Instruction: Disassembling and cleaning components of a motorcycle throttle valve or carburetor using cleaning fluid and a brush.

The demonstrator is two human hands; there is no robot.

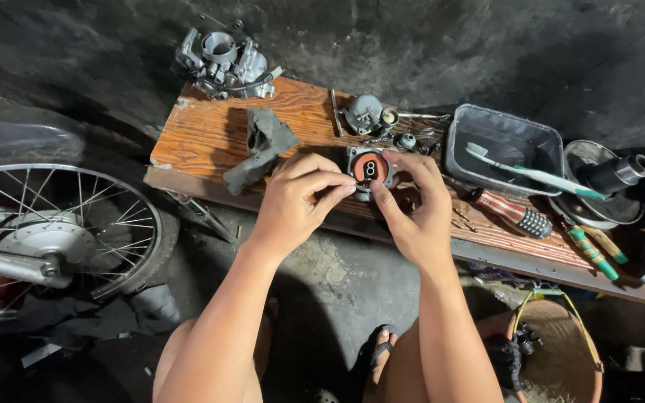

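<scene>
Both hands hold one small grey metal part with a round orange diaphragm [369,169] above a low wooden bench [203,138]. My left hand [298,200] pinches its left side with thumb and forefinger. My right hand [410,207] grips its right side, fingers curled over the top edge. A grey carburettor body [224,63] sits at the bench's far left corner. A dark crumpled rag [263,145] lies just left of my left hand.
More small metal parts [371,116] and screws lie behind the held part. A dark plastic tray [502,145] holds a toothbrush [535,175]. Screwdrivers [513,213] lie at right. A spoked motorcycle wheel [54,231] stands at left, a bucket [561,358] at lower right.
</scene>
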